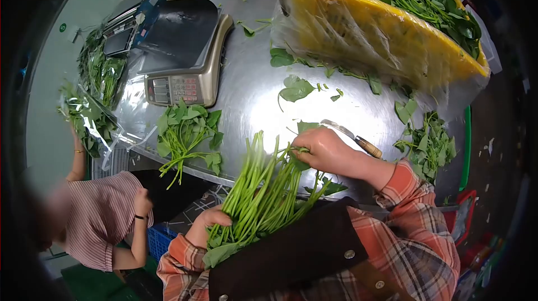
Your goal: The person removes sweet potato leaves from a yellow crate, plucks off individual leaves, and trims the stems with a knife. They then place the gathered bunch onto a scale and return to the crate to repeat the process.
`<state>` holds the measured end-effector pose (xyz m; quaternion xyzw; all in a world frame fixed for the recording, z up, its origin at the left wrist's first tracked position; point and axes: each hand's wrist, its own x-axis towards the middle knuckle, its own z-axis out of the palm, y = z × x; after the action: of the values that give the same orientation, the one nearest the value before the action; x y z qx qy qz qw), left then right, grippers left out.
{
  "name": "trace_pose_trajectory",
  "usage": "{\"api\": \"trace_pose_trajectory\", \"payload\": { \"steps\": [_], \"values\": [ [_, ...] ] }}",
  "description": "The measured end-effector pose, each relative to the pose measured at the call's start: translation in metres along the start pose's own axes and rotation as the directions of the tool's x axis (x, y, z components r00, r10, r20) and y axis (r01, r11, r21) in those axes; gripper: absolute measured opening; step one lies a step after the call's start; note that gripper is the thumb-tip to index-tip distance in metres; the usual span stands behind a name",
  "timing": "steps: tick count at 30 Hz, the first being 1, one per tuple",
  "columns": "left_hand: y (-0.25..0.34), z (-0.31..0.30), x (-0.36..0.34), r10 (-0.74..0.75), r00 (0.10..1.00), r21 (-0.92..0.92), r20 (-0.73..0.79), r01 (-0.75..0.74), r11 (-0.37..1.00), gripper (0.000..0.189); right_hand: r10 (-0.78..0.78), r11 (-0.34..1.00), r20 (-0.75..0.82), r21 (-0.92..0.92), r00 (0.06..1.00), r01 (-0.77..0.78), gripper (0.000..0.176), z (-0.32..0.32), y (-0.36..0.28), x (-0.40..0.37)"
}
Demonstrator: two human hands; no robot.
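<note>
My left hand [216, 220] is wrapped round a thick bunch of leafy greens [255, 189], held against my dark apron. The long pale-green stems point up and away from me, and leaves show at the lower end. My right hand [322, 148] is closed at the bunch's upper right, its fingers pinching a stem or leaf there. Just beyond it lies a curved knife [367, 145] with a wooden handle, its blade on the metal table. A smaller bundle of greens [188, 133] rests at the table's near edge, left of the bunch.
A digital scale [188, 85] with a dark pan stands at the left. A yellow basket [364, 15] lined with clear plastic holds greens at the back right. Loose leaves [297, 88] and a pile [431, 147] lie on the metal table [246, 116]. A co-worker [106, 211] holds bagged greens.
</note>
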<state>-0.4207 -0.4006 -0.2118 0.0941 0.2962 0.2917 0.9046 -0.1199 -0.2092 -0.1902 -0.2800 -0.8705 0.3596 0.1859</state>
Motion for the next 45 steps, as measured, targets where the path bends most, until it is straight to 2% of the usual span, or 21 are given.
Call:
{"api": "trace_pose_trajectory", "payload": {
  "steps": [4, 5, 7, 9, 10, 11, 16, 17, 18, 20, 22, 24, 27, 30, 31, 33, 34, 35, 38, 41, 45],
  "values": [
    [-0.004, -0.006, -0.005, -0.014, 1.000, 0.032, -0.007, 0.015, 0.999, 0.079, 0.014, 0.998, -0.285, 0.058, 0.958, 0.003, 0.011, -0.007, 0.009, 0.001],
    [-0.005, -0.009, -0.007, -0.022, 1.000, 0.047, -0.012, 0.023, 0.999, 0.078, -0.021, 0.992, -0.320, -0.127, 0.947, -0.021, 0.011, -0.022, 0.012, 0.006],
    [-0.005, -0.015, -0.008, -0.023, 1.000, 0.080, -0.017, 0.025, 0.997, 0.078, 0.438, 0.774, -0.026, 0.518, 0.898, -0.363, 0.016, -0.053, 0.035, 0.013],
    [-0.011, -0.023, -0.011, 0.043, 0.998, 0.080, 0.054, -0.048, 0.996, 0.077, 0.408, 0.699, 0.069, 0.618, 0.910, -0.360, 0.027, -0.078, 0.063, 0.017],
    [-0.011, -0.027, -0.015, 0.029, 0.998, 0.047, 0.058, -0.031, 0.998, 0.077, 0.258, 0.646, 0.191, 0.695, 0.947, -0.316, 0.035, -0.087, 0.090, 0.025],
    [-0.013, -0.028, -0.019, 0.013, 0.998, 0.011, 0.060, -0.014, 1.000, 0.077, 0.341, 0.913, 0.017, 0.234, 0.940, -0.335, 0.041, -0.089, 0.093, 0.026],
    [-0.035, -0.035, -0.039, 0.186, 0.982, -0.050, -0.016, -0.186, 0.981, 0.083, 0.455, 0.856, -0.099, -0.226, 0.885, -0.465, 0.040, -0.102, 0.078, -0.026],
    [-0.039, -0.036, -0.042, 0.220, 0.975, -0.065, -0.039, -0.222, 0.973, 0.083, 0.605, 0.796, 0.309, -0.258, 0.734, -0.547, 0.040, -0.091, 0.061, -0.039],
    [-0.042, -0.035, -0.044, 0.229, 0.972, -0.073, -0.052, -0.233, 0.970, 0.083, 0.466, 0.774, 0.710, -0.038, 0.528, -0.632, 0.041, -0.080, 0.039, -0.050],
    [-0.041, -0.035, -0.044, 0.235, 0.970, -0.066, -0.061, -0.239, 0.969, 0.084, 0.089, 0.782, 0.764, 0.343, 0.639, -0.520, 0.043, -0.015, 0.041, -0.083],
    [-0.037, -0.035, -0.040, 0.222, 0.973, -0.053, -0.061, -0.226, 0.973, 0.084, 0.182, 0.334, 0.626, 0.686, 0.758, -0.646, 0.042, 0.037, 0.032, -0.097],
    [-0.034, -0.034, -0.036, 0.209, 0.976, -0.043, -0.060, -0.212, 0.976, 0.084, 0.185, -0.145, 0.640, 0.768, 0.746, -0.623, 0.048, 0.056, 0.014, -0.082],
    [-0.027, -0.028, -0.030, 0.190, 0.980, -0.008, -0.063, -0.191, 0.981, 0.084, 0.151, 0.160, 0.720, 0.659, 0.678, -0.735, 0.054, 0.062, 0.015, -0.061],
    [-0.019, -0.021, -0.021, 0.159, 0.984, 0.045, -0.077, -0.156, 0.987, 0.085, 0.157, 0.578, 0.591, 0.595, 0.791, -0.559, 0.053, 0.040, 0.007, -0.050],
    [-0.013, -0.017, -0.018, 0.129, 0.990, 0.081, -0.054, -0.125, 0.989, 0.085, 0.043, 0.521, 0.498, 0.729, 0.866, -0.445, 0.057, 0.039, 0.005, -0.052],
    [0.006, -0.003, -0.012, 0.041, 0.998, 0.184, 0.051, -0.050, 0.982, 0.083, 0.005, 0.110, 0.443, 0.891, 0.897, -0.441, 0.065, 0.071, 0.012, -0.053],
    [0.017, 0.015, -0.006, 0.013, 1.000, 0.227, 0.010, -0.015, 0.974, 0.081, -0.009, -0.107, 0.411, 0.906, 0.911, -0.410, 0.069, 0.082, 0.014, -0.047],
    [0.026, 0.036, 0.000, -0.010, 0.999, 0.267, -0.035, 0.019, 0.964, 0.078, 0.087, -0.119, 0.452, 0.890, 0.888, -0.441, 0.080, 0.049, -0.020, -0.024],
    [0.040, 0.046, 0.021, -0.132, 0.990, 0.422, -0.047, 0.139, 0.896, 0.063, 0.021, -0.523, 0.316, 0.812, 0.948, -0.260, 0.085, 0.071, -0.011, 0.007],
    [0.050, 0.043, 0.030, -0.057, 0.998, 0.415, -0.017, 0.058, 0.908, 0.061, -0.037, -0.572, 0.299, 0.776, 0.953, -0.266, 0.079, 0.069, -0.017, 0.040],
    [0.072, 0.036, 0.042, 0.012, 0.999, 0.556, -0.039, 0.012, 0.831, 0.061, 0.105, -0.579, 0.329, 0.787, 0.938, -0.211, 0.059, 0.058, -0.014, 0.072]
  ]
}}
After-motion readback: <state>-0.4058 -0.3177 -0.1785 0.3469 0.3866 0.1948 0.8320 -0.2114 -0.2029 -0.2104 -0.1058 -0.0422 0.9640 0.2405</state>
